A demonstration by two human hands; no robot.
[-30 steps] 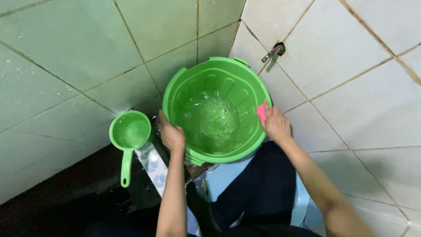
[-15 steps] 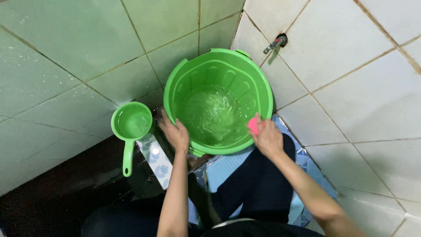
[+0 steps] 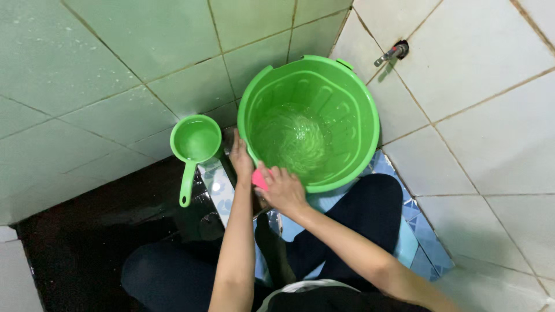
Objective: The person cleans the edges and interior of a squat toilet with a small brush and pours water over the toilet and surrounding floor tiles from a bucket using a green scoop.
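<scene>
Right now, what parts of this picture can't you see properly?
All in the head view:
- Pink scrubber: mostly covered by the right hand, so its shape is unclear.
- Green bucket: its bottom is blurred by rippling water, and the near rim is hidden behind both hands.
- Left hand: its fingertips are hidden against the bucket's side.
- Wall tap: too small to tell whether it drips.

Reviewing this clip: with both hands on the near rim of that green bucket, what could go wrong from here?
The green bucket holds water and seems tilted toward the person; the left hand steadies its wet rim, so a slip might spill water onto their dark trousers. The right hand presses a pink sponge there, which could drop. The water-filled green ladle nearby might get knocked.
</scene>
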